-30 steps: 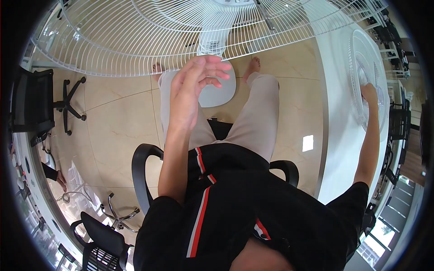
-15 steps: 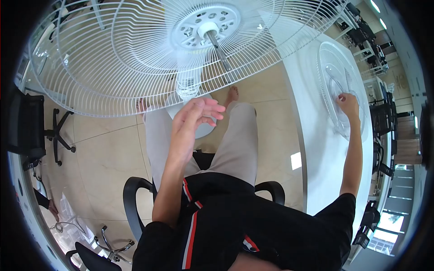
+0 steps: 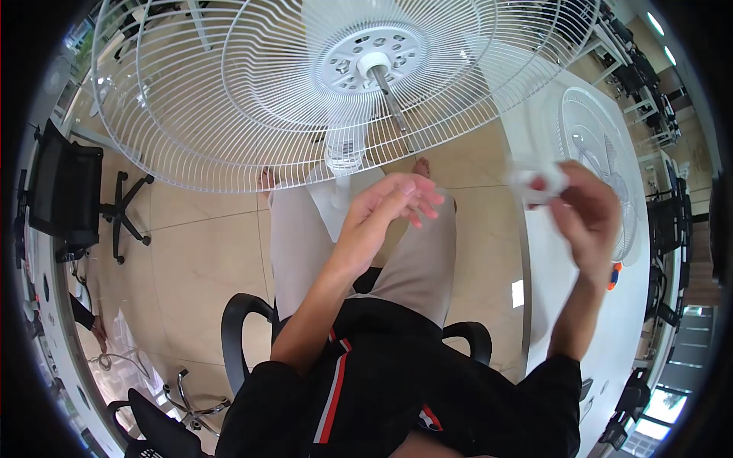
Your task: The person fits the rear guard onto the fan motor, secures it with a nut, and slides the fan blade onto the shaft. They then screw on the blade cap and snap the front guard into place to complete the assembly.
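Black short-sleeved shirt [image 3: 458, 389], red-white stripe [image 3: 334, 389], beige trousers [image 3: 416, 259], bare feet [image 3: 422, 166]

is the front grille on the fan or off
Off: the fan's shaft sticks out bare from the rear grille, and another grille lies flat on the white table.

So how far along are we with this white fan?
Done: the white wire rear grille is mounted, with the bare metal shaft exposed. In hand: the right hand pinches a small white part, which is blurred; the left hand is open and empty. Left: the second white grille lies on the white table.
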Available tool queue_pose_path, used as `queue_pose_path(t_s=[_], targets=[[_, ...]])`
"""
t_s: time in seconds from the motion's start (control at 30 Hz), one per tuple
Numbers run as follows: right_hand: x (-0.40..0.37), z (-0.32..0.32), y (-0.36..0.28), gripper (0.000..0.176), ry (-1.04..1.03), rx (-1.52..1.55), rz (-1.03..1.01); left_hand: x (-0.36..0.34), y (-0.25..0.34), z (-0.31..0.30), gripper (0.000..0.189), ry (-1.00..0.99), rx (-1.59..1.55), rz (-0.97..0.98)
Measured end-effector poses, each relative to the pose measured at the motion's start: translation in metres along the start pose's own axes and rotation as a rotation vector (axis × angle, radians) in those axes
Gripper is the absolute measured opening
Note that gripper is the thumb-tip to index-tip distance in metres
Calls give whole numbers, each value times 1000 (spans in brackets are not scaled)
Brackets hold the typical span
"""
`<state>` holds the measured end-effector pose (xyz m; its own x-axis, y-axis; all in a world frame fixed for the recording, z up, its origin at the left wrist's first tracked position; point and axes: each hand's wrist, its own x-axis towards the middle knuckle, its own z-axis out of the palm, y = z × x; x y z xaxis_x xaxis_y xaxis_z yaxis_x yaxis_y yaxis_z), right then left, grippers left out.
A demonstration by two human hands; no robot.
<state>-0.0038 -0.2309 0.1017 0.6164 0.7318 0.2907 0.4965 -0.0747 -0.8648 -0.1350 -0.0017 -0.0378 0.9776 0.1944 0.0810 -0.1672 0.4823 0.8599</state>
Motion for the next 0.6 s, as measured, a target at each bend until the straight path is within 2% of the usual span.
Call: queue_pose_path(t_s=[0.1, 0.2, 0.3, 0.43, 0.53, 0.6], targets=[[32, 46, 8, 22, -210, 116, -34, -5, 15, 2, 35, -19, -33, 114], [53, 71, 11, 23, -232, 283, 73, -20, 36, -2, 34, 55, 43, 220], [71, 79, 11, 26, -272, 323, -25, -26, 48, -10, 32, 128, 145, 269], [85, 80, 8, 33, -234, 156, -49, -20, 48, -10, 32, 238, 190, 283], [87, 77, 23, 32, -180, 96, -217, -9, 47, 0, 29, 340, 294, 316], [86, 75, 28, 30, -119, 78, -255, -4, 47, 1, 28, 370, 348, 344]])
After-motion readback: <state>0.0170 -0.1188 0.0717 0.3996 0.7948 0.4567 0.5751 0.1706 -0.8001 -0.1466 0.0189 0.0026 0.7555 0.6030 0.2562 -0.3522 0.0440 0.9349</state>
